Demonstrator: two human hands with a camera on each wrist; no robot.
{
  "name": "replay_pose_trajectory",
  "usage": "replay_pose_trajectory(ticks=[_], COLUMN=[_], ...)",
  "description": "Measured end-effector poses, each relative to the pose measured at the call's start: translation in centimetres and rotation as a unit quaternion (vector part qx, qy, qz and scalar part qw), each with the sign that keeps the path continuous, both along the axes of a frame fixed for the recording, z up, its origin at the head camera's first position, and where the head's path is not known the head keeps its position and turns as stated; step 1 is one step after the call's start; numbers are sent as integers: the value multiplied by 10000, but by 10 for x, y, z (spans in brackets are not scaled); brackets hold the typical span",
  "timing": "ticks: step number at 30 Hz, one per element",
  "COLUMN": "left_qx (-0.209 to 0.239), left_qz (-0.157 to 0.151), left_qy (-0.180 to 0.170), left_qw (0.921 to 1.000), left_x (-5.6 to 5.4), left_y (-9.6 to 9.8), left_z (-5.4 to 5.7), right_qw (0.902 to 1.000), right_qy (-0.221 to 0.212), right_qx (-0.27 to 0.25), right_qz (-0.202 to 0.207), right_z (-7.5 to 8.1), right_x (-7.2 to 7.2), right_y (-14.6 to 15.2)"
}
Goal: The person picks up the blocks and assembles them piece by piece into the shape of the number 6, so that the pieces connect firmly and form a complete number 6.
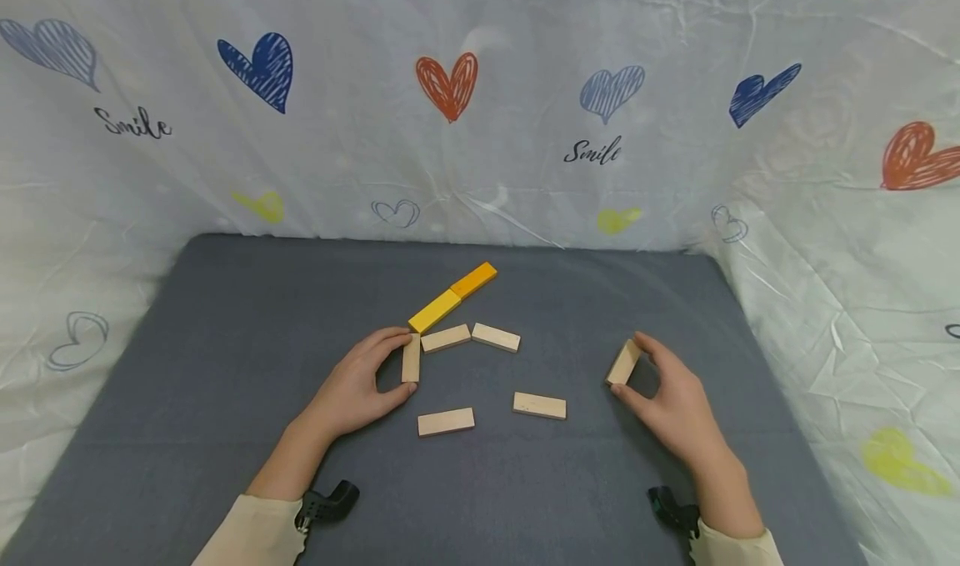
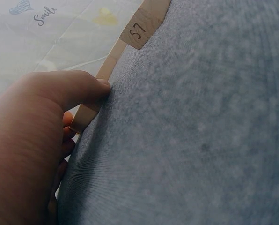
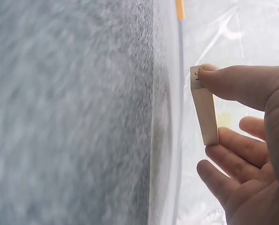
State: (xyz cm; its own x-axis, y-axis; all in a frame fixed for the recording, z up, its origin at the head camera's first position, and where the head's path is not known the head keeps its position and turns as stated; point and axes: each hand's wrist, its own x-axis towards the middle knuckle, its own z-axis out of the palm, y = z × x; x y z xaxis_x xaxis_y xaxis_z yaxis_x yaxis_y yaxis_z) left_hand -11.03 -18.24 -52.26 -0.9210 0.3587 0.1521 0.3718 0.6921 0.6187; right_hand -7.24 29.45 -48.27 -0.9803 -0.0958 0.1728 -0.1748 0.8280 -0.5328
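Note:
At the left end of a row of plain wooden blocks, my left hand pinches a wooden block by its two ends, thumb at the near end and fingers at the far one. That block lies on the grey cloth, close to another plain block and a yellow block. On the right side my right hand grips a second wooden block between thumb and fingers. In the right wrist view this block is held up off the cloth, with a partly covered mark on its end.
An orange block continues the yellow one toward the back. One plain block ends the row on the right. Two more plain blocks, one left and one right, lie nearer the front. A white heart-printed sheet hangs behind the table.

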Motion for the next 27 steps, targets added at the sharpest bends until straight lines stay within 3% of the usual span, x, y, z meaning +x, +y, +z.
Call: replay_pose_trajectory(ticks=[27], left_qx=[51], left_qz=[-51], left_qy=[84], left_qw=[9999], left_x=[0], left_y=[-1], left_z=[-2], right_qw=[9990], right_qy=[-283], right_qx=[-44], right_qz=[350], right_z=[4], right_x=[-15], right_y=[-31])
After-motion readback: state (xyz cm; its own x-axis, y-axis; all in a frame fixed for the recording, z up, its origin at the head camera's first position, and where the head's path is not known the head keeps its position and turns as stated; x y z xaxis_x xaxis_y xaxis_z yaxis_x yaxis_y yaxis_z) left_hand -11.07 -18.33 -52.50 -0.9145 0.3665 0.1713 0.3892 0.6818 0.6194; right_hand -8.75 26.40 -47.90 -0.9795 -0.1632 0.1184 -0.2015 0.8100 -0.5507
